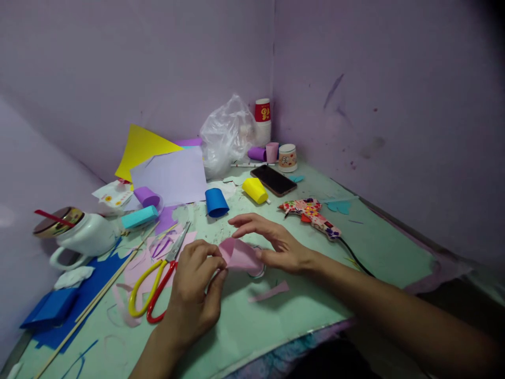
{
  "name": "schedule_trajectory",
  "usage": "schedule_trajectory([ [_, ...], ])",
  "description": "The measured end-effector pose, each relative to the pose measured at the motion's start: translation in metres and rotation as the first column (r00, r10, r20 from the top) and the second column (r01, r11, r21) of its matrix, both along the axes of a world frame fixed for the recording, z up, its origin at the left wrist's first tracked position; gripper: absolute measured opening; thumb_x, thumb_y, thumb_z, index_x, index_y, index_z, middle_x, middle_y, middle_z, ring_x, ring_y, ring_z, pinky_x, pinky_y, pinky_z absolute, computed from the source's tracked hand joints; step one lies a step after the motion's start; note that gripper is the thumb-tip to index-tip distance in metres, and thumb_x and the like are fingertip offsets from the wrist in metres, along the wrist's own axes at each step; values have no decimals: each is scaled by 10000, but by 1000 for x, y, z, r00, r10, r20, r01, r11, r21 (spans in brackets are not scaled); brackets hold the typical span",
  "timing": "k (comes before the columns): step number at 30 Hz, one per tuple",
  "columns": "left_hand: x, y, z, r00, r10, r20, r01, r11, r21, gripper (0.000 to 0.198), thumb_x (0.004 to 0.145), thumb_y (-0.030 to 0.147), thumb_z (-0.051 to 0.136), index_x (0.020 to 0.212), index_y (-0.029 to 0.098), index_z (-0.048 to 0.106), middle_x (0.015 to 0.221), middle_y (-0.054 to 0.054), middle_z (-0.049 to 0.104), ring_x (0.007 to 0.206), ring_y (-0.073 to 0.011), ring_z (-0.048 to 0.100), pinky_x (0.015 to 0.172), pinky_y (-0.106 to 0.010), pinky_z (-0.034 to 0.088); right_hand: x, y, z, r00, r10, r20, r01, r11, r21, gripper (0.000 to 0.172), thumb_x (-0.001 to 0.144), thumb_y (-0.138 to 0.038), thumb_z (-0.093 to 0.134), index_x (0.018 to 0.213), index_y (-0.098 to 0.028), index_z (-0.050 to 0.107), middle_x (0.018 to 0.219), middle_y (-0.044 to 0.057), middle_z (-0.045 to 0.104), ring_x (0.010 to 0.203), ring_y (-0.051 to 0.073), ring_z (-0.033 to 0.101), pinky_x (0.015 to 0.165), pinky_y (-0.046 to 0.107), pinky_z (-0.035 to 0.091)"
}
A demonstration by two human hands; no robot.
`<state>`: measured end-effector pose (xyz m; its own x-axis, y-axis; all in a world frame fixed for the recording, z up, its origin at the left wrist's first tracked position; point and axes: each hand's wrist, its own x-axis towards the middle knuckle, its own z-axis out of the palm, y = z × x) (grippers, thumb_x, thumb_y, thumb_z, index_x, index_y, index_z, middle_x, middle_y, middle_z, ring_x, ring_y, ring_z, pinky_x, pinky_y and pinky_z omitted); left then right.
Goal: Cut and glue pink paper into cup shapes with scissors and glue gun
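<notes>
Your left hand point(199, 281) is closed in a pinch, thumb and fingertips clamped on the near left edge of a curled piece of pink paper point(242, 254), while your right hand point(278, 245) has its fingers lifted and spread apart, with only the thumb against the paper's right end. Taking the scissors point(172, 256) as your landmark, that pink paper is just to their right, above the green-covered bench point(236, 321); under its right end a white rounded edge shows, too hidden for you to tell what it belongs to. The scissors lie with their points away from you, one yellow handle and one red, and your left hand is just beside the red one. Further right of the scissors and nearer to you is a narrow pink strip point(270, 292). Beyond the scissors, to the right, you have a blue paper roll point(216, 202), then a yellow roll point(255, 190) and a dark phone point(273, 179). Well to the right of the scissors lies a flower-patterned glue gun point(310, 210) with a black cord. To their left run thin wooden sticks point(104, 289) across blue paper point(89, 287), and farther left stands a white mug point(90, 234). Beyond the scissors, toward the wall, are a lavender sheet point(169, 176) and a clear plastic bag point(223, 137).
</notes>
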<state>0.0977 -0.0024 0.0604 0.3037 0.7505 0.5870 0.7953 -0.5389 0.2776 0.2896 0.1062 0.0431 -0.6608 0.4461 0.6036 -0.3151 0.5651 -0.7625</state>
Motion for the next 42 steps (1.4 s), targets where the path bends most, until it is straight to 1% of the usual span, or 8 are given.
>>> schedule_trajectory([
  [4, -7, -1, 0, 986, -77, -147, 90, 992, 83, 246, 763, -47, 553, 923, 140, 551, 842, -68, 619, 947, -246, 475, 843, -476, 408, -4, -5, 0, 998, -49, 25, 44, 984, 174, 410, 746, -52, 488, 1107, -179, 635, 1287, 135, 564, 1206, 238, 524, 1000, 455, 422],
  [7, -12, -2, -1, 960, -92, -265, 136, 979, 153, 286, 729, -49, 568, 949, 131, 591, 867, -90, 649, 986, -286, 475, 899, -565, 370, -7, -8, 1, 996, -87, -37, 94, 950, 298, 285, 740, -56, 511, 964, -153, 656, 1150, 149, 637, 1075, 229, 589, 942, 433, 468],
  [10, -11, -4, -1, 968, -76, -239, 117, 980, 162, 270, 728, -58, 566, 915, 132, 608, 846, -98, 662, 1000, -297, 494, 915, -599, 366, -9, -9, 1, 994, -81, -80, 104, 931, 350, 137, 756, -101, 554, 838, -152, 651, 1025, 141, 681, 993, 222, 605, 903, 416, 490],
  [15, -6, -4, -1, 967, -94, -238, 128, 983, 132, 245, 737, -35, 598, 898, 149, 605, 827, -87, 674, 992, -283, 514, 927, -583, 377, -8, -8, 1, 996, -47, -80, 72, 933, 353, 117, 772, -103, 545, 805, -182, 624, 961, 95, 702, 1001, 197, 593, 924, 397, 480],
  [19, -6, -2, -2, 975, -65, -213, 97, 985, 140, 251, 747, -38, 597, 908, 154, 594, 808, -82, 675, 979, -273, 523, 922, -572, 385, -9, -7, 1, 997, -15, -78, 43, 923, 382, 126, 807, -106, 509, 809, -181, 611, 874, 72, 724, 877, 146, 642, 962, 384, 456],
  [22, -7, 0, -3, 972, -79, -220, 111, 984, 141, 245, 746, -40, 594, 888, 159, 588, 789, -78, 669, 962, -265, 527, 922, -566, 387, -10, -6, 1, 993, -2, -120, 49, 919, 390, 131, 779, -90, 513, 787, -161, 623, 824, 80, 735, 822, 137, 659, 951, 368, 465],
  [32, -4, -1, -1, 970, -73, -231, 104, 987, 125, 214, 746, -43, 598, 846, 144, 577, 767, -89, 663, 952, -267, 526, 926, -589, 372, -9, -7, 2, 993, -33, -117, 73, 934, 350, 155, 692, -76, 507, 728, -179, 617, 832, 68, 706, 887, 165, 590, 924, 364, 474],
  [42, 0, 0, 2, 975, -69, -209, 90, 992, 90, 230, 742, -23, 606, 872, 167, 594, 770, -65, 679, 938, -254, 544, 969, -576, 352, -10, -9, 4, 998, -7, -58, 27, 939, 343, 175, 667, -74, 471, 720, -193, 589, 837, 62, 713, 850, 157, 621, 953, 393, 457],
])
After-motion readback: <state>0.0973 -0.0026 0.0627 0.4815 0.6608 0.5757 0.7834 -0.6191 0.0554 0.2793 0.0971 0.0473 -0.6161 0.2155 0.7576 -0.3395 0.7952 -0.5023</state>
